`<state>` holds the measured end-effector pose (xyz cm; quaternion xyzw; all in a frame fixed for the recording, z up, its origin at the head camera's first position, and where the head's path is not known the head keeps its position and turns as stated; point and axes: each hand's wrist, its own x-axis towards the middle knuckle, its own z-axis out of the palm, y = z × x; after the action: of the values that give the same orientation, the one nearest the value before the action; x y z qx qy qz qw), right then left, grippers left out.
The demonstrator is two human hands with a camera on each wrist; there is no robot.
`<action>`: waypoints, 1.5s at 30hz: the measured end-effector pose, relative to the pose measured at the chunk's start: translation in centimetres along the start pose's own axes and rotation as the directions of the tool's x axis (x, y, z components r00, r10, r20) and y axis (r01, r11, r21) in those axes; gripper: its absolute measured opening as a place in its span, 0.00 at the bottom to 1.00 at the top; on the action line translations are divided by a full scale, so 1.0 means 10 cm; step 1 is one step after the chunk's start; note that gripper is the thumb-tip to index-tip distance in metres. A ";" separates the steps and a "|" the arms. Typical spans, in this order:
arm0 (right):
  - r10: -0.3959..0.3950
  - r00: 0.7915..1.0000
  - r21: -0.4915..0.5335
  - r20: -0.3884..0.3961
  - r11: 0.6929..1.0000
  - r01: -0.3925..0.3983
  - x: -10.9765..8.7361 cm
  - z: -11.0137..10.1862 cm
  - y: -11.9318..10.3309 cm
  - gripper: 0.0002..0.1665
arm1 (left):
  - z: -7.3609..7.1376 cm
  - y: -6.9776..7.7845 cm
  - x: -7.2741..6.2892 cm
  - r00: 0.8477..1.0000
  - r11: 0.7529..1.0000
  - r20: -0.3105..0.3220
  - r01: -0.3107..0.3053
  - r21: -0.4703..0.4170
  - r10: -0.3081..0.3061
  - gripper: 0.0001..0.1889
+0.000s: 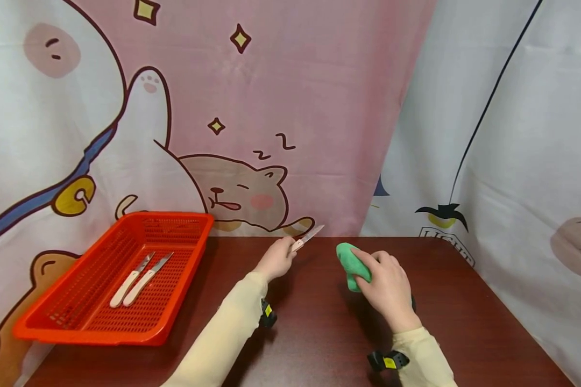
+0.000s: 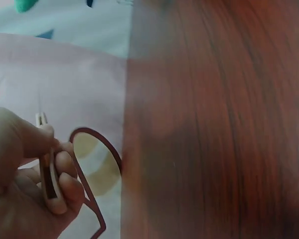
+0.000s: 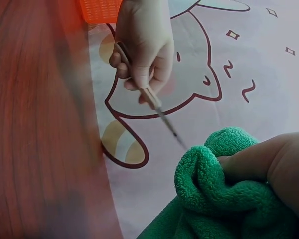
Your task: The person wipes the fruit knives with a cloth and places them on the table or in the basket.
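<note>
In the head view my left hand grips a small folding knife by its cream handle, with the blade pointing up and to the right above the table's far edge. The left wrist view shows the fingers curled round the slotted handle. My right hand holds a bunched green cloth to the right of the knife. In the right wrist view the thumb presses into the folds of the fluffy cloth, and the blade tip overlaps the area just beside it.
A red plastic basket stands at the left of the dark wood table. Two knives with pale handles lie in it side by side. Behind the table hangs a printed cartoon curtain.
</note>
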<state>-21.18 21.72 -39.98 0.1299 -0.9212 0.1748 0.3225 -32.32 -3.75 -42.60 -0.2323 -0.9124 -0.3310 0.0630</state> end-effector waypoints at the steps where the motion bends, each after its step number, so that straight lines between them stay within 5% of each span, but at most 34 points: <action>1: -0.008 1.000 0.003 -0.007 1.000 0.008 0.00 0.00 -0.01 0.36 | 0.00 0.02 -0.02 1.000 0.999 -0.008 0.000 -0.051 0.000 0.07; 4: -0.039 0.999 0.010 -0.036 0.999 0.040 0.02 -0.02 -0.03 0.37 | -0.03 0.07 -0.08 1.000 0.972 -0.012 0.007 -0.237 -0.010 0.08; 7: -0.070 0.995 0.021 -0.065 0.997 0.071 0.04 -0.04 -0.07 0.38 | -0.07 0.13 -0.14 1.000 0.876 0.015 0.023 -0.482 -0.017 0.10; 9: -0.086 0.993 0.030 -0.084 0.996 0.089 0.05 -0.06 -0.11 0.38 | -0.10 0.15 -0.18 0.999 0.766 0.046 0.028 -0.642 0.002 0.12; 11: -0.102 0.989 0.044 -0.105 0.993 0.107 0.07 -0.08 -0.15 0.39 | -0.12 0.18 -0.22 0.996 0.625 0.086 0.048 -0.779 0.031 0.14; 15: -0.139 0.977 0.063 -0.160 0.987 0.151 0.11 -0.11 -0.24 0.40 | -0.18 0.20 -0.29 0.979 0.354 0.159 0.106 -0.929 0.125 0.18; 17: -0.157 0.969 0.075 -0.190 0.982 0.173 0.13 -0.12 -0.28 0.40 | -0.20 0.20 -0.33 0.967 0.267 0.183 0.132 -0.955 0.177 0.19; 19: -0.174 0.961 0.084 -0.216 0.977 0.196 0.15 -0.13 -0.31 0.40 | -0.22 0.20 -0.36 0.954 0.210 0.202 0.156 -0.965 0.221 0.20; 24: -0.214 0.941 0.099 -0.264 0.964 0.247 0.19 -0.13 -0.38 0.39 | -0.27 0.16 -0.46 0.922 0.160 0.244 0.204 -0.966 0.300 0.19; 31: -0.262 0.930 0.077 -0.259 0.954 0.290 0.23 -0.12 -0.48 0.38 | -0.30 0.11 -0.59 0.896 0.160 0.272 0.229 -0.960 0.351 0.19; 39: -0.348 0.911 0.069 -0.220 0.926 0.371 0.22 0.00 -0.61 0.38 | -0.26 0.06 -0.69 0.851 0.110 0.241 0.214 -0.971 0.466 0.19; 45: -0.376 0.903 0.063 -0.207 0.916 0.396 0.19 0.08 -0.66 0.38 | -0.25 0.04 -0.75 0.839 0.106 0.227 0.201 -0.974 0.494 0.20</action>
<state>-20.72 15.15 -37.76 0.3092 -0.8316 0.1665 0.4302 -25.62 -7.92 -42.48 -0.3863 -0.4081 -0.7648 -0.3150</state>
